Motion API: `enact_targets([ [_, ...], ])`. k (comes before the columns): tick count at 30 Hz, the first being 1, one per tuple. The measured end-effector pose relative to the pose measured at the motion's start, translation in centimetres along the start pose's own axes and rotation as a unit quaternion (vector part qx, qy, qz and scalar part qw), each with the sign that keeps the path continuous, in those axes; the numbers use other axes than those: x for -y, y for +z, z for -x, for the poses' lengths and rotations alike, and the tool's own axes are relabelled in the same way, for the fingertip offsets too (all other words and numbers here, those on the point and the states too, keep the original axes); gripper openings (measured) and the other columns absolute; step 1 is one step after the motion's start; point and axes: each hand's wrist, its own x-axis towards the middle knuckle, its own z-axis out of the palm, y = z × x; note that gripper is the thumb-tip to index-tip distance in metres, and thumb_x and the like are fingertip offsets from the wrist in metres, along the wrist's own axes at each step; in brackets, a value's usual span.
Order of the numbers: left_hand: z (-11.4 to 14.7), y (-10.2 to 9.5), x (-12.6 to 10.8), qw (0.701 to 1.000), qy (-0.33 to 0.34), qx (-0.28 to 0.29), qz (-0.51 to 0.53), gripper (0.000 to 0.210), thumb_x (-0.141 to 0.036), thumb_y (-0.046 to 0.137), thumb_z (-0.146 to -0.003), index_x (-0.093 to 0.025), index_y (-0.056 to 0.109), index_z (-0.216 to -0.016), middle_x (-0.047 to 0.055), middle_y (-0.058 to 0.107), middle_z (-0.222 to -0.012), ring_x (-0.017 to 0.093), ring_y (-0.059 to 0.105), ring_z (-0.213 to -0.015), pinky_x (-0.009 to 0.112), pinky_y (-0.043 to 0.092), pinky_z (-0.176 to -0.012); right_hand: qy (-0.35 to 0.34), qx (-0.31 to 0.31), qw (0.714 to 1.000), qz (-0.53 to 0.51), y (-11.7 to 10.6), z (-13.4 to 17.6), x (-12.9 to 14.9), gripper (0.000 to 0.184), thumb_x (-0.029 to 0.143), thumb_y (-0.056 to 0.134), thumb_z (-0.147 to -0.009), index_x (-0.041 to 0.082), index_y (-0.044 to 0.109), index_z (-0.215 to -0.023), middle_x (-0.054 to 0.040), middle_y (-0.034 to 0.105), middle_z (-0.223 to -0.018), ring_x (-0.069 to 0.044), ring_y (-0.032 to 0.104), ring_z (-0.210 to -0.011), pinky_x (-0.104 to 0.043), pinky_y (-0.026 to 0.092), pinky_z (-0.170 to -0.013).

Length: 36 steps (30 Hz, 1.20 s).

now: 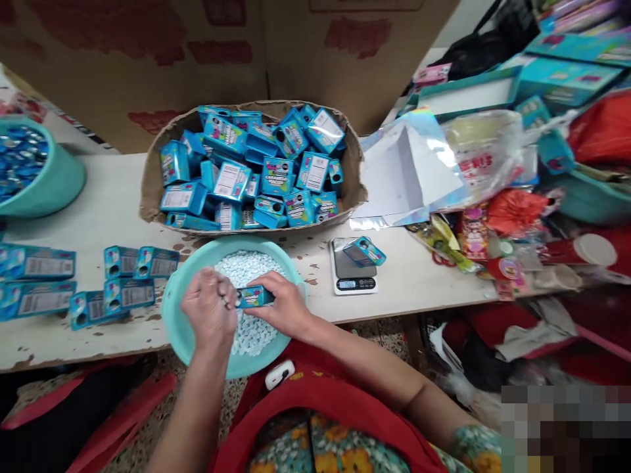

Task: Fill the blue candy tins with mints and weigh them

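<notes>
A turquoise basin (172, 315) full of small pale candies (254, 332) stands at the table's front edge. Over it, my right hand (286, 305) grips a small blue candy box (255, 296) by its right end. My left hand (211, 305) is curled into a fist at the box's other end, with pale candies showing at its fingers; how many it holds is hidden. To the right, a digital scale (351, 266) carries another blue box (365, 251), which lies tilted on its plate.
Behind the basin stands a cardboard tray (352, 197) heaped with blue boxes (277, 176). More boxes (131, 292) lie at left, near a turquoise tub (59, 187) of shiny blue pieces. Bags and packaging (478, 157) crowd the right side.
</notes>
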Motion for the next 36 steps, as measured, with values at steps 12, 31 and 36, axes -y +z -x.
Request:
enact_targets([
  [12, -2.4, -5.4, 6.8, 0.801, -0.087, 0.179, -0.564, 0.018, -0.035, 0.056, -0.079, -0.019, 0.057, -0.069, 0.002, 0.055, -0.061, 0.018, 0.051, -0.061, 0.026, 0.034, -0.056, 0.009, -0.074, 0.984, -0.160, -6.7, 3.6, 0.6, 0.040, 0.038, 0.083, -0.065, 0.022, 0.068, -0.099, -0.0051, 0.064, -0.095, -0.020, 0.060, -0.092, -0.033, 0.049, -0.084],
  [31, 0.3, 13.8, 9.7, 0.590, 0.291, 0.503, -0.561, 0.042, -0.022, 0.054, -0.085, -0.025, 0.048, -0.127, 0.008, 0.052, -0.129, 0.024, 0.046, -0.121, 0.036, 0.039, -0.099, 0.157, -0.282, 0.942, -0.089, -17.3, 14.0, -5.5, 0.032, 0.023, 0.078, -0.070, 0.023, 0.065, -0.100, -0.0038, 0.059, -0.101, -0.019, 0.059, -0.094, -0.031, 0.050, -0.083],
  [36, 0.7, 19.8, 13.3, 0.541, 0.285, 0.561, -0.558, 0.028, -0.017, 0.053, -0.084, -0.022, 0.054, -0.111, 0.008, 0.058, -0.112, 0.023, 0.055, -0.105, 0.034, 0.047, -0.085, 0.161, -0.318, 0.931, -0.073, -18.5, 13.1, -7.9, 0.033, 0.027, 0.077, -0.071, 0.022, 0.062, -0.100, -0.0032, 0.058, -0.099, -0.018, 0.059, -0.090, -0.031, 0.050, -0.080],
])
